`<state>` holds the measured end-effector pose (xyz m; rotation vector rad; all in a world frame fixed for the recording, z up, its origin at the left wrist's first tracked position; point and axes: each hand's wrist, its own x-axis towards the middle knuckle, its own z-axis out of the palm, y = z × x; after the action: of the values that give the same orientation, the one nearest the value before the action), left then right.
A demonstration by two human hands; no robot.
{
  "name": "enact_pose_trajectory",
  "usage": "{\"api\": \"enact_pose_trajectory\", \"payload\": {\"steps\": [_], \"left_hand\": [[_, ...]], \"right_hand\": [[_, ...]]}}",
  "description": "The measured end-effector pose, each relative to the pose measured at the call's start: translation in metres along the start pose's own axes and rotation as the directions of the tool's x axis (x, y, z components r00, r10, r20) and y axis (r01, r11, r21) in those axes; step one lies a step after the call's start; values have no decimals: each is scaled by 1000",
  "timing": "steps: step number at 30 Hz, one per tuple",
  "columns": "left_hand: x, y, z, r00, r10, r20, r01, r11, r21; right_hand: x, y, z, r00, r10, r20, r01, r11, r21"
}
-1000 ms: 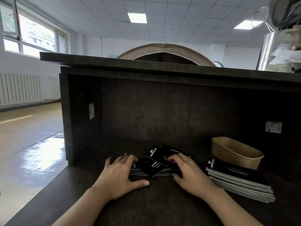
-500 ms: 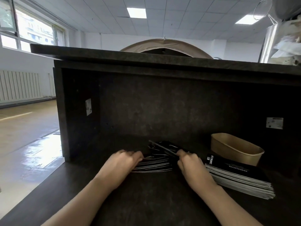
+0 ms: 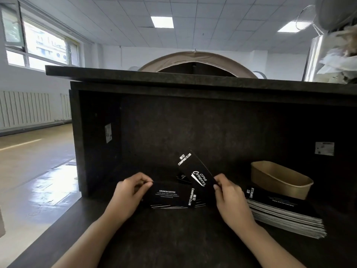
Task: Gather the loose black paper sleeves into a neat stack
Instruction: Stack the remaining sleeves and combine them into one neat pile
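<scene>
Sleeves (image 3: 170, 196): my left hand (image 3: 127, 196) pinches the pile; my right hand (image 3: 229, 198) pinches 1 tilted sleeve (image 3: 197, 174). Loosening either pinch risks scattering.

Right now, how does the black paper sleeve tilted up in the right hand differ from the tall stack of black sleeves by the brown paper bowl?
The tilted black sleeve is a single piece, raised at an angle and pinched by the right hand. The tall stack of black sleeves is many layers, lies flat on the dark counter, and no hand touches it. Both are black with white "CAMPING CLUB" print.
</scene>
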<state>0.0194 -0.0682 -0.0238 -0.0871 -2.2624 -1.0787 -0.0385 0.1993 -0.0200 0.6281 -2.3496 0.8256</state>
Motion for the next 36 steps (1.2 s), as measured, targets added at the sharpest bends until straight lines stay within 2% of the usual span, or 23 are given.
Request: {"api": "enact_pose_trajectory", "payload": {"steps": [6,12,14,17,19,21,23,24,26,29,31,36], "left_hand": [[0,1,1,998,-50,44,51,998,-30],[-2,6,6,970,5,244,26,992,-127],[-4,10,8,953,27,302,21,988,-155],[-10,12,13,911,105,398,-85,994,-69],[-11,13,15,899,151,411,-167,986,3],[-9,14,15,907,137,399,-155,988,13],[-7,14,13,909,102,405,-119,993,16],[-5,13,11,908,81,411,-95,995,14],[-4,11,8,906,50,419,-60,998,12],[-3,8,7,902,30,430,-46,999,25],[-3,8,7,906,27,423,-45,998,33],[-2,7,5,915,14,404,-35,998,44]], "right_hand": [[2,4,4,999,-26,46,22,995,92],[2,4,10,988,-39,151,27,996,81],[1,5,10,988,-51,145,38,995,87],[0,3,11,986,-76,151,60,992,109],[0,1,12,979,-94,182,73,990,118],[0,-1,11,979,-92,180,65,986,152],[1,1,9,992,-64,107,43,980,193],[3,3,9,996,-45,72,32,983,179],[5,7,12,996,-7,85,4,1000,31],[7,10,24,950,150,275,-71,959,-276],[8,8,26,929,211,304,-105,938,-332],[7,8,20,973,63,223,18,938,-346]]}}
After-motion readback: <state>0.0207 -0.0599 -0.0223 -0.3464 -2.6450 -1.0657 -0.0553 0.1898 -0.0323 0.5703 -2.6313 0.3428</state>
